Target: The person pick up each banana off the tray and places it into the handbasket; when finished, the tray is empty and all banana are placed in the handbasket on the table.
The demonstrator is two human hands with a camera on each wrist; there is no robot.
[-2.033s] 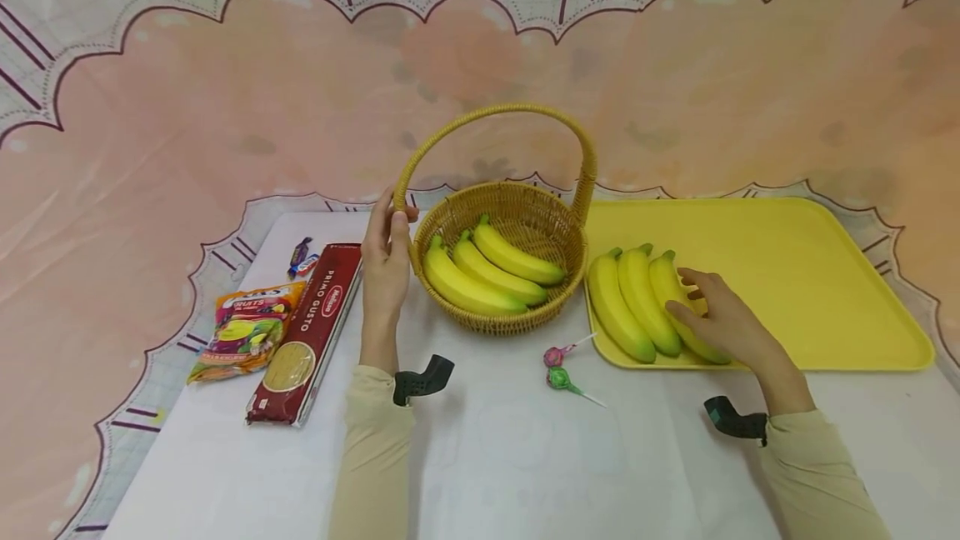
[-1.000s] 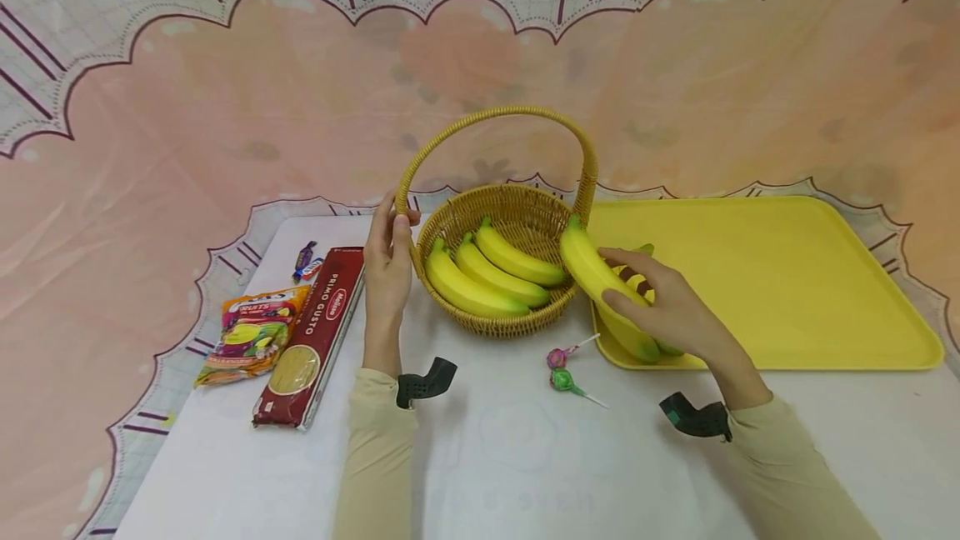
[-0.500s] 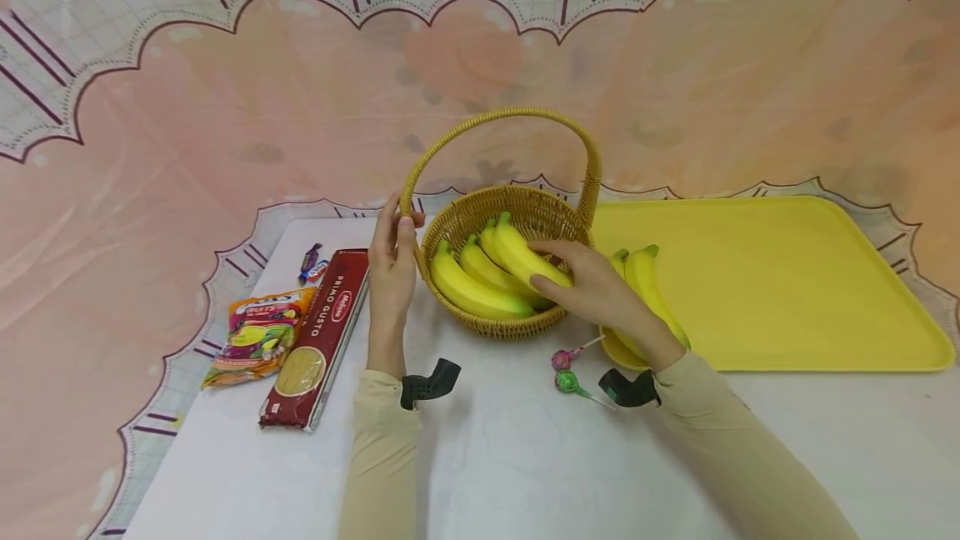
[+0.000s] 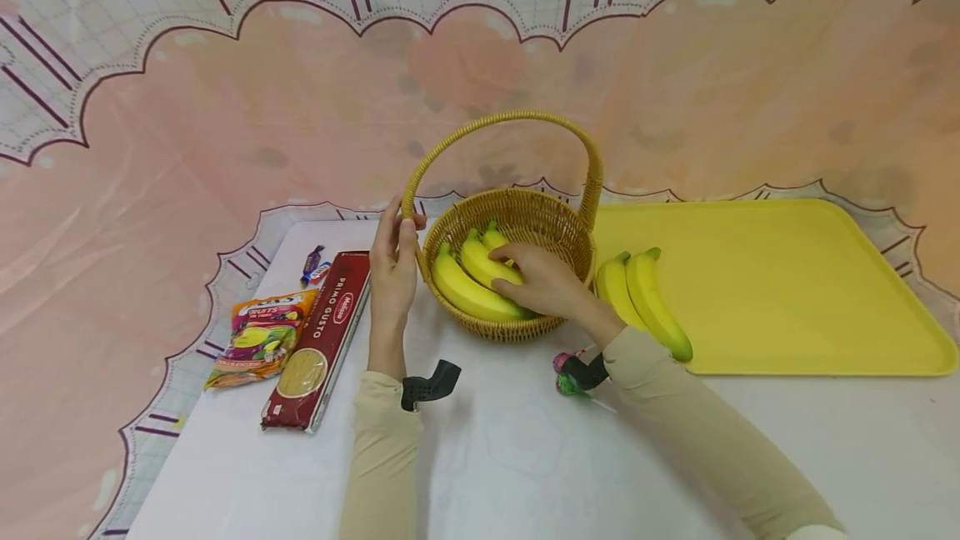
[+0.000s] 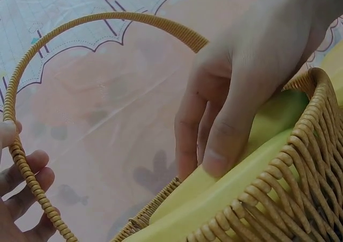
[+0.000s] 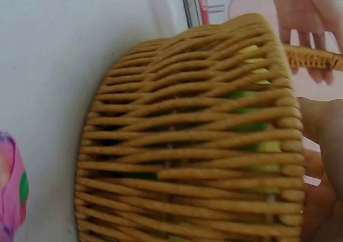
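A wicker basket point(image 4: 517, 327) with a tall arched handle point(image 4: 525, 117) stands mid-table, several bananas inside. My left hand point(image 4: 393, 269) holds the handle's left foot, thumb in front and fingers behind. Inside the basket, my right hand point(image 4: 542, 277) pinches a banana point(image 4: 478, 261) between thumb and fingers. Another banana point(image 4: 471, 290) lies along the basket's left side, partly under that hand. The left wrist view shows the thumb and fingers of the right hand point(image 5: 236, 86) astride the banana. Woven basket wall point(image 6: 187, 140) fills much of the right wrist view.
Two bananas point(image 4: 656, 307) lie on a yellow tray point(image 4: 795, 290) to the right. Lollipops point(image 4: 567, 384) sit below the basket, partly behind the right wrist camera. On the left are a red pasta pack point(image 4: 318, 340), an orange fruit-candy bag point(image 4: 262, 340) and small wrapped sweets point(image 4: 312, 263).
My right hand picked up a banana from the tray, carried it left into the basket and moved it further left over the others. My left hand has stayed on the handle.
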